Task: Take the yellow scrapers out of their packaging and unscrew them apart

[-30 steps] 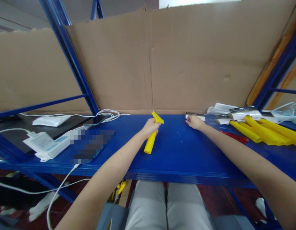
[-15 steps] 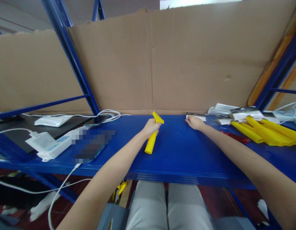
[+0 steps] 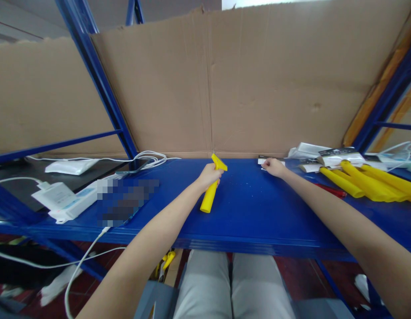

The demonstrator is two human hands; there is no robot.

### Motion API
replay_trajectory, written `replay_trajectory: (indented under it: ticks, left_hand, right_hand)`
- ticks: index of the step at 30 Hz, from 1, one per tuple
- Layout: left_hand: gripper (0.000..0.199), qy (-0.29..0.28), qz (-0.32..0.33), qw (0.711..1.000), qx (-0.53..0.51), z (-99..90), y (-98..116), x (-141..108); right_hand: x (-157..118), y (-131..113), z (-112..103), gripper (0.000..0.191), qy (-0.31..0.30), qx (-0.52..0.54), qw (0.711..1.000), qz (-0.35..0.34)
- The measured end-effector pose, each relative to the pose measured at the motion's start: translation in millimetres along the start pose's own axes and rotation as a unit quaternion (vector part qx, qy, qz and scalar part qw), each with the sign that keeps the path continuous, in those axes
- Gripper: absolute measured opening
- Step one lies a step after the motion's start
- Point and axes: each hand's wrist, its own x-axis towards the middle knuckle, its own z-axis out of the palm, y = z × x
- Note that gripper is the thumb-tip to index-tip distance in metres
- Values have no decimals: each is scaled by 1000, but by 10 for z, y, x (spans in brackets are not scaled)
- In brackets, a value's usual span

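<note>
Yellow from end to end, a scraper-like tool (image 3: 208, 199) sits in the person's left hand (image 3: 210, 176), over the middle of the blue table (image 3: 238, 226). The left fingers are wrapped tight around its handle. Its slanted head pokes out above the hand, and its round end points down toward the person.

The right hand (image 3: 273, 167) is well apart from it, near the back of the table, by a small black and white packet (image 3: 260, 160). Those fingers are curled with the tips close together, but from where I stand I can't tell if they pinch something.

Over to the right, more yellow handles (image 3: 378, 184) lie in a pile, with a red thing (image 3: 334, 191) just beside them. Big brown cardboard (image 3: 275, 84) stands behind the table.
</note>
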Motion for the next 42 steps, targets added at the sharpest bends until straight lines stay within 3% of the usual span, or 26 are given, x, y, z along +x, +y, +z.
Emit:
replay_trajectory:
  ticks: [12, 31, 36, 42]
  left_hand:
    - [14, 0, 1, 1000, 0, 2, -15, 9]
    - [18, -14, 2, 1000, -5, 25, -21, -18]
    - [21, -24, -5, 1000, -2, 27, -2, -40]
    - [24, -20, -14, 999, -38, 49, 23, -57]
  right_hand:
    - [38, 65, 6, 19, -12, -15, 999, 28]
    - [-93, 189, -164, 18, -27, -34, 998, 40]
    - [-135, 80, -216, 20, 4, -30, 999, 40]
    - [-219, -252, -253, 21, 51, 34, 998, -10]
